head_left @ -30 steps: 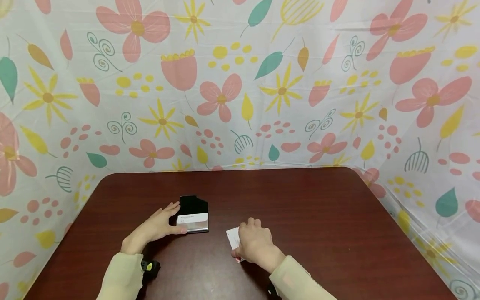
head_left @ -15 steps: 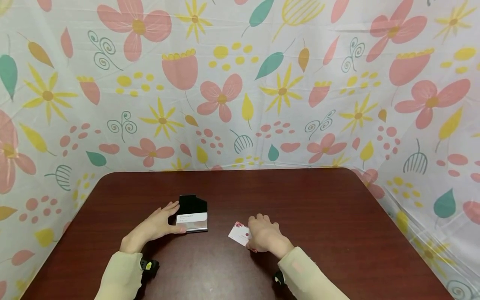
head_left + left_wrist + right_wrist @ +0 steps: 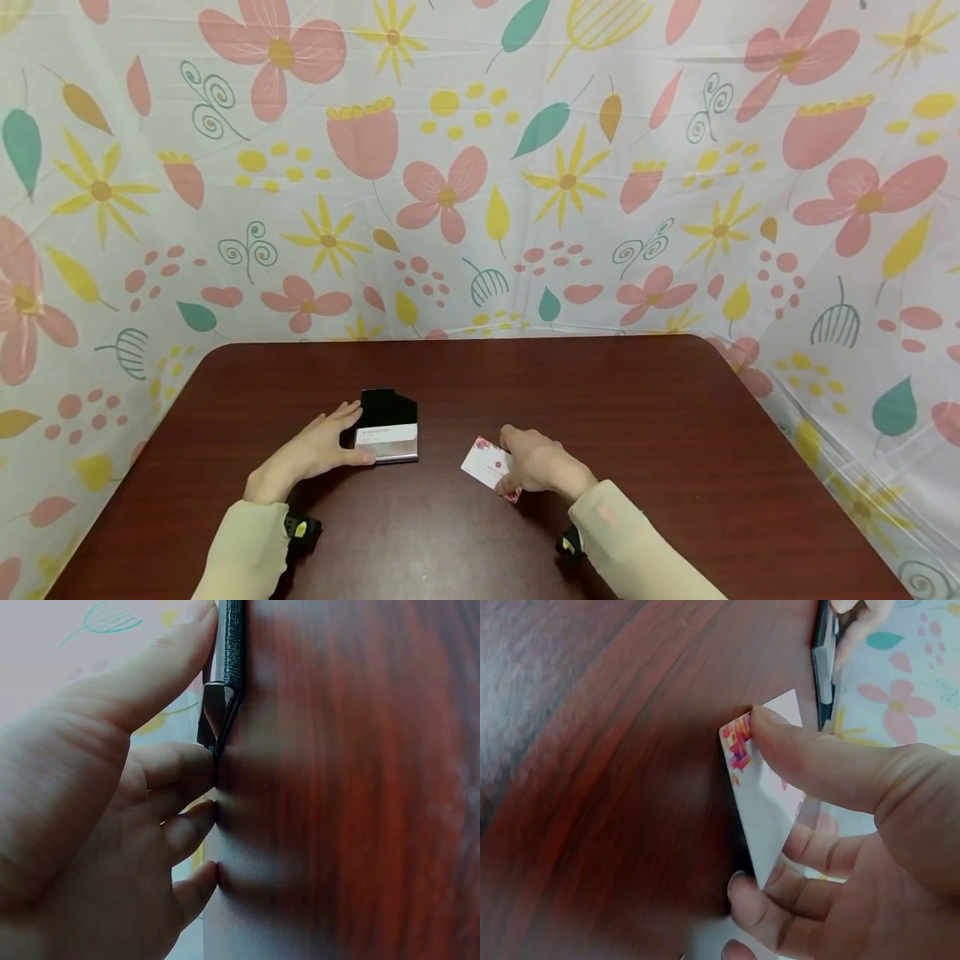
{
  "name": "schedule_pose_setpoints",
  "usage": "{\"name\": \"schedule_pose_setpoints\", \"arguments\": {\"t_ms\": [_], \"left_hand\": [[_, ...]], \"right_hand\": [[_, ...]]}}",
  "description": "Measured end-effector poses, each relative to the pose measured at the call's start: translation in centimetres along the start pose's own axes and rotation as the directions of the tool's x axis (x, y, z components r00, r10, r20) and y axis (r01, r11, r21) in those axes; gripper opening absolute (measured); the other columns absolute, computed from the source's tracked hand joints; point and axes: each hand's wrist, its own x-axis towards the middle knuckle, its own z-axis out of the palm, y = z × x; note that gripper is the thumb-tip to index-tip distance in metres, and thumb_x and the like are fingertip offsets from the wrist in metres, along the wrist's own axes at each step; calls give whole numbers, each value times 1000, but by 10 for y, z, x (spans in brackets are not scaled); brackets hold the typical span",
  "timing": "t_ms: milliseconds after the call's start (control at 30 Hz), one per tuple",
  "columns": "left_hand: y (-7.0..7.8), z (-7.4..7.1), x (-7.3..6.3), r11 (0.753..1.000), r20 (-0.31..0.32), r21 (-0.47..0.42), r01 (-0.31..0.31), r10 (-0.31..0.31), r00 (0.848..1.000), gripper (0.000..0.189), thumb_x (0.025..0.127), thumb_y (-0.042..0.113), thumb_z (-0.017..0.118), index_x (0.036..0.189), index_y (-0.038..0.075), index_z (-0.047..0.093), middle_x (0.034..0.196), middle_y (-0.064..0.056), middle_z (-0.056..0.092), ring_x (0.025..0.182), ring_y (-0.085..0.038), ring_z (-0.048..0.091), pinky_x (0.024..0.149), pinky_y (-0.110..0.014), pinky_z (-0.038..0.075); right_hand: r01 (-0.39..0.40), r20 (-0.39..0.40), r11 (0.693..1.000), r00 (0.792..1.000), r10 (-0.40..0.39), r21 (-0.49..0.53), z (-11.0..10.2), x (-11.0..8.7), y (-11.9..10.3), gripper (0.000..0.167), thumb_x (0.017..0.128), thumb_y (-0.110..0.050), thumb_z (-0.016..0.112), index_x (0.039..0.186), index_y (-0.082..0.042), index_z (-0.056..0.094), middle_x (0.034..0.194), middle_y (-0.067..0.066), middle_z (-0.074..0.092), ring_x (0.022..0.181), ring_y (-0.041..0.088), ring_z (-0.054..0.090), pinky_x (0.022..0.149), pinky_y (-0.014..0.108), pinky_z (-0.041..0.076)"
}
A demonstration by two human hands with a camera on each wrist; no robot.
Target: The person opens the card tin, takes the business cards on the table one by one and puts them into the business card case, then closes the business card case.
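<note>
In the head view, a business card case [image 3: 397,451] lies on the table with its black flap [image 3: 386,408] folded back and a white card [image 3: 375,433] showing inside. My left hand [image 3: 311,454] rests at its left side. The thumb [image 3: 161,675] presses on the case's near corner, and the index finger reaches the flap. The other fingertips touch the table. To the right, my right hand [image 3: 543,462] pinches a white business card [image 3: 487,461] with red floral corners. In the right wrist view, the thumb [image 3: 817,761] lies across the card's face [image 3: 761,825], with fingers at its lower corner and behind it.
The dark red-brown wooden table [image 3: 637,408] extends behind and to both sides of the hands. A flower-printed curtain [image 3: 480,192] hangs along its far edge and sides. Black wrist cameras [image 3: 302,533] sit under both cream sleeves [image 3: 247,550].
My right hand has moved right and a little away from me. The card it pinches has turned, bringing its red corners and more of its face into view. The left hand and case stay put.
</note>
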Motion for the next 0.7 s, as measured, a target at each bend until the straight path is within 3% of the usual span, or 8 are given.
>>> {"name": "schedule_pose_setpoints", "arguments": {"t_ms": [233,433,567,700], "left_hand": [[0,1,1,1000,3,2,3,-3,1000,98,81,52,75,150,-4,33,158,-22,21,141,-53,13,111,-64,13],[-1,1,2,1000,2,0,-2,2,1000,99,80,53,75,150,-4,33,158,-22,22,142,-50,14,111,-63,13],[-2,1,3,1000,3,-11,4,-4,1000,99,80,53,76,150,-4,34,158,-22,22,142,-51,12,111,-63,13],[-3,2,2,1000,2,-13,7,-7,1000,99,80,53,76,150,-3,33,158,-21,21,141,-52,11,111,-64,14]], "right_hand": [[68,27,990,997,-72,126,-6,9,15,17,83,-10,78,79,-11,61,72,-2,54,66,15,48,59,30,40],[104,73,939,988,-135,327,-14,16,30,15,92,-5,66,76,-6,67,67,-2,57,59,10,45,54,24,36],[72,101,896,986,-129,438,-17,20,37,15,93,-2,63,78,-2,67,66,-1,59,57,10,47,52,23,37],[7,131,890,989,-75,456,-20,24,39,16,94,-5,63,79,-4,68,63,-2,55,55,11,44,50,24,31]]}}
